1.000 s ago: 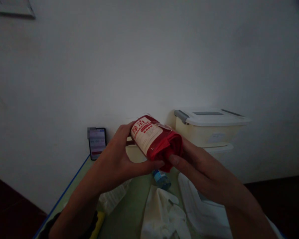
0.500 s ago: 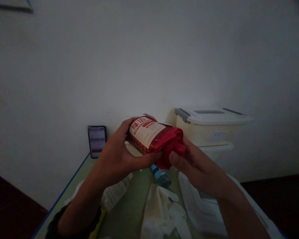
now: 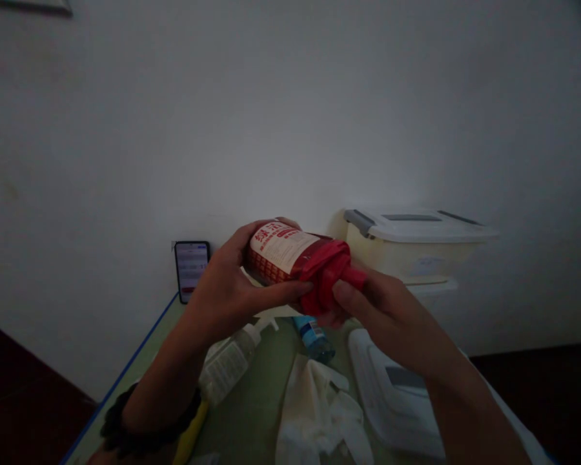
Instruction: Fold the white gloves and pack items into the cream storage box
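A red bottle (image 3: 283,248) with a white label in red characters lies tilted on its side in the air above the table. My left hand (image 3: 232,284) is wrapped round its body, with the thumb stretched along the underside toward the neck. At the bottle's right end, my right hand (image 3: 380,310) pinches the red cap (image 3: 326,284). Red material, which looks like a thin bag or wrap, bunches around the neck; I cannot tell exactly what it is. The bottle's far side and several fingers are hidden.
Below lie a clear pump bottle (image 3: 227,361), a blue bottle (image 3: 314,339), a crumpled white cloth or bag (image 3: 319,407) and a white lid (image 3: 387,400). A phone (image 3: 191,268) leans on the wall. Lidded storage boxes (image 3: 392,255) stand stacked at back right.
The bottle has shifted slightly left and its cap end has turned a little. My right fingers have moved around the cap. The pump bottle below shows more fully.
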{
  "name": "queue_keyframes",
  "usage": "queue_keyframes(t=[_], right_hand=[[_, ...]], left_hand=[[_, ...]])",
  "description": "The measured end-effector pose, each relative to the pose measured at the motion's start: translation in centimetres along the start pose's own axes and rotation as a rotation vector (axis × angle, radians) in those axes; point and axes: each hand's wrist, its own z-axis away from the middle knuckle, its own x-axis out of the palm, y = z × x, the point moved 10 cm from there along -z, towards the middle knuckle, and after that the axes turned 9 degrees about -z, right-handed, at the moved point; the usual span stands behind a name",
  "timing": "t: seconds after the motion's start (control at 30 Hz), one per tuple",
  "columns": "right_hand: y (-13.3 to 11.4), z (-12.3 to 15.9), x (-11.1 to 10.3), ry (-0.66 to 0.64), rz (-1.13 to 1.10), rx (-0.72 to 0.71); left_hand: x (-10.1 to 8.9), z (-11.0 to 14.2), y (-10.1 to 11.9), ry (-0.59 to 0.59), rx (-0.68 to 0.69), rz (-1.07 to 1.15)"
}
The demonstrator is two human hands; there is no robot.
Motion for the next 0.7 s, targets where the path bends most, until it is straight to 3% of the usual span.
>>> queue_keyframes(t=[0.17, 0.43, 0.7], right_hand=[[-1.5, 0.8, -3.3, 0.326, 0.133, -0.053], [-1.0, 0.8, -2.7, 0.255, 0.144, -0.040], [0.1, 0.3, -3.2, 0.248, 0.080, 0.000]], left_hand=[[-0.6, -0.1, -0.6, 0.085, -0.027, -0.010], [-0.5, -0.1, -0.1, 0.061, -0.015, -0.123], [-1.2, -0.2, -0.8, 0.037, 0.008, 0.042]])
